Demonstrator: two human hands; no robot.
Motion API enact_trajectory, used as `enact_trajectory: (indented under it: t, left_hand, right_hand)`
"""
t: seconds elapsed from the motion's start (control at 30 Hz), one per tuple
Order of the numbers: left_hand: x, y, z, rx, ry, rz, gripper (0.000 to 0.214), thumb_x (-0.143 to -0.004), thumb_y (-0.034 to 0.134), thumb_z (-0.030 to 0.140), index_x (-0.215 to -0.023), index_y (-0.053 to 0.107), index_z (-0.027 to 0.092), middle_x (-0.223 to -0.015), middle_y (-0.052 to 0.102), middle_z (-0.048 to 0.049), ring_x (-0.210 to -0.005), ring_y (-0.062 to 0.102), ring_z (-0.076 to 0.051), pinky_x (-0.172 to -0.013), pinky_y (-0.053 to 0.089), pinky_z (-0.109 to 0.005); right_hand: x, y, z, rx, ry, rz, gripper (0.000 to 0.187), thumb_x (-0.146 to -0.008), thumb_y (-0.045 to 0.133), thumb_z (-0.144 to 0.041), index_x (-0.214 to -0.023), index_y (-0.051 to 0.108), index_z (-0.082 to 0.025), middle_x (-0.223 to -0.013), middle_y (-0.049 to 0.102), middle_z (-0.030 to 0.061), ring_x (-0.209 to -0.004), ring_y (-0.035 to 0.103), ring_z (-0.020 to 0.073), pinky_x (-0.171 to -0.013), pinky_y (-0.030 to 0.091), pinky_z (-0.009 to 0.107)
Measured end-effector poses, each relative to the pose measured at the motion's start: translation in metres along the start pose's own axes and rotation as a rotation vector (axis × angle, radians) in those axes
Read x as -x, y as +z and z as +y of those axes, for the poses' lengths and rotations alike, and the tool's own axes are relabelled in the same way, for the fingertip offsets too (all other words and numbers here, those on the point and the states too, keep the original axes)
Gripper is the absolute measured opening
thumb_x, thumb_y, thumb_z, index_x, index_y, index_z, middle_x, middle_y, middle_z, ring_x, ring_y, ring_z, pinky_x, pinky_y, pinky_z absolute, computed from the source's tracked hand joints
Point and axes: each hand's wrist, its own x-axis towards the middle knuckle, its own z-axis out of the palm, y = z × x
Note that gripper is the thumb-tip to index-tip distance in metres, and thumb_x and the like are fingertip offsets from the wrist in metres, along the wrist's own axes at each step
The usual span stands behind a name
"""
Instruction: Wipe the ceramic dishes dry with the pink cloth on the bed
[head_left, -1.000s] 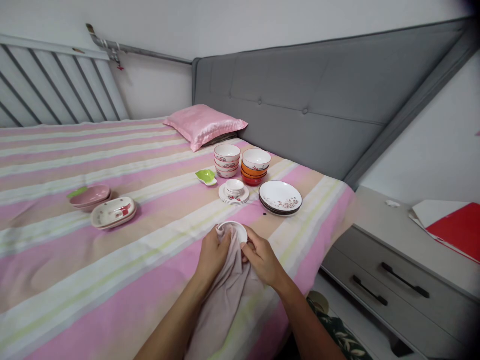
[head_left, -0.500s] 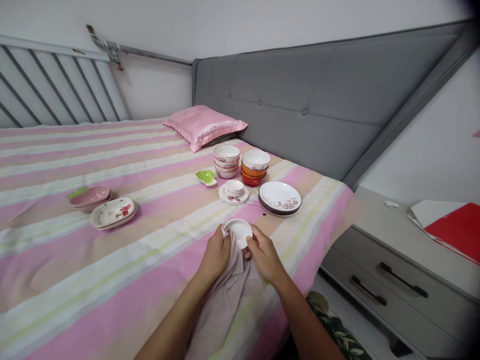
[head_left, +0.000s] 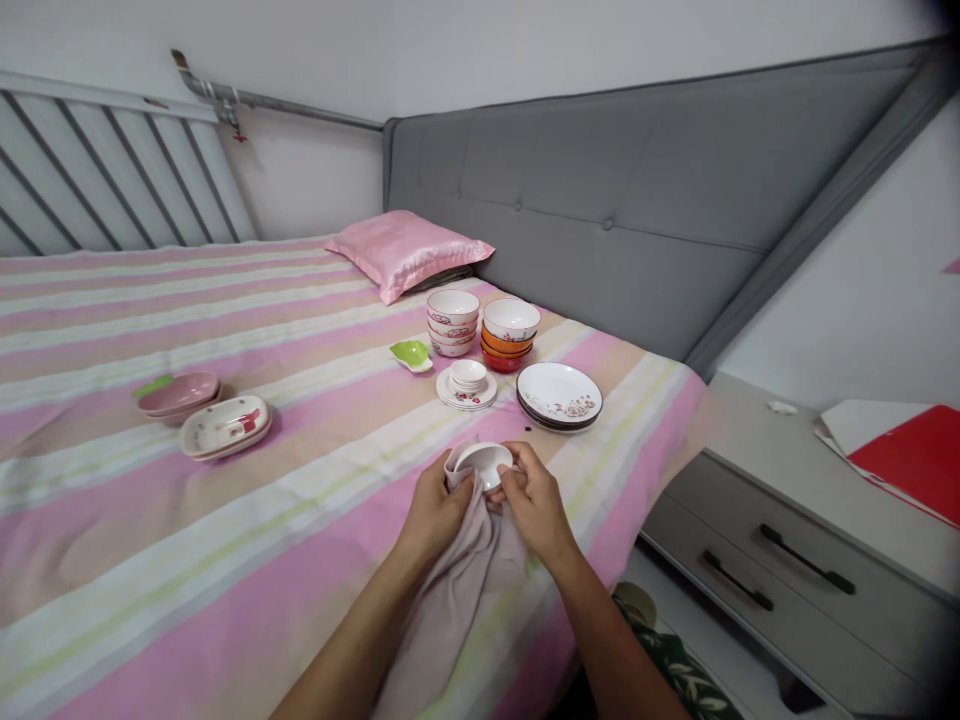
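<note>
A small white dish (head_left: 487, 464) is held between my two hands above the striped bedspread. My left hand (head_left: 436, 505) grips a pale pink cloth (head_left: 457, 590) and presses it around the dish's left rim; the cloth hangs down toward me. With thumb and fingers, my right hand (head_left: 534, 500) pinches the dish's right rim. Just beyond lie small white dishes (head_left: 469, 372) stacked on flowered saucers (head_left: 466, 400). Dark-rimmed plates (head_left: 559, 392) are piled to their right.
White bowls (head_left: 453, 325) and a stack with orange and red bowls (head_left: 510, 335) stand farther back, beside a green leaf-shaped dish (head_left: 411, 355). Oval dishes (head_left: 226, 425) and pink dishes (head_left: 178, 394) lie left. A pink pillow (head_left: 409, 250) rests by the headboard; a nightstand (head_left: 795, 500) stands right.
The small dish has tilted and shifted slightly right in my hands. My right hand has turned a little, and the cloth now covers more of the left rim.
</note>
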Motion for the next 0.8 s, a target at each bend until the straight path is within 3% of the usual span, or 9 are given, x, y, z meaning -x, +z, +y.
enact_trajectory:
  t: [0.1,0.23,0.6,0.8]
  left_hand:
    - [0.002,0.001,0.005,0.032,0.005,-0.002,0.02,-0.074,0.058,0.021,-0.092,0.062,0.013,-0.081,0.064,-0.002,-0.075,0.057,-0.016,-0.069,0.044,-0.025]
    - [0.006,0.003,0.012,-0.002,0.071,-0.023,0.019,-0.074,0.06,0.02,-0.092,0.066,0.014,-0.081,0.066,-0.0024,-0.082,0.059,-0.018,-0.074,0.044,-0.025]
    - [0.008,-0.001,0.011,-0.164,0.333,-0.212,0.054,-0.072,0.044,-0.002,-0.119,0.058,0.021,-0.121,0.06,-0.0075,-0.112,0.054,-0.02,-0.098,0.039,-0.037]
    - [0.007,-0.004,0.008,-0.244,0.388,-0.279,0.073,-0.061,0.033,-0.01,-0.119,0.058,0.027,-0.126,0.056,-0.0032,-0.12,0.047,-0.018,-0.102,0.036,-0.038]
  right_hand:
    - [0.0,0.0,-0.001,-0.044,-0.025,0.034,0.018,-0.083,0.046,-0.028,-0.099,0.049,-0.02,-0.089,0.059,0.0026,-0.062,0.062,0.0128,-0.059,0.052,0.024]
    - [-0.001,-0.002,0.0,-0.009,-0.084,0.115,0.013,-0.082,0.046,-0.022,-0.093,0.051,-0.02,-0.086,0.058,0.0017,-0.071,0.061,0.0143,-0.063,0.049,0.024]
    - [0.003,-0.005,-0.007,0.243,-0.149,0.147,0.019,-0.072,0.049,-0.013,-0.09,0.052,-0.02,-0.083,0.063,0.001,-0.076,0.059,0.0169,-0.067,0.041,0.024]
    - [0.004,-0.004,-0.006,0.307,-0.089,0.13,0.007,-0.076,0.05,-0.02,-0.082,0.048,-0.02,-0.068,0.06,-0.0003,-0.062,0.057,0.017,-0.055,0.037,0.023]
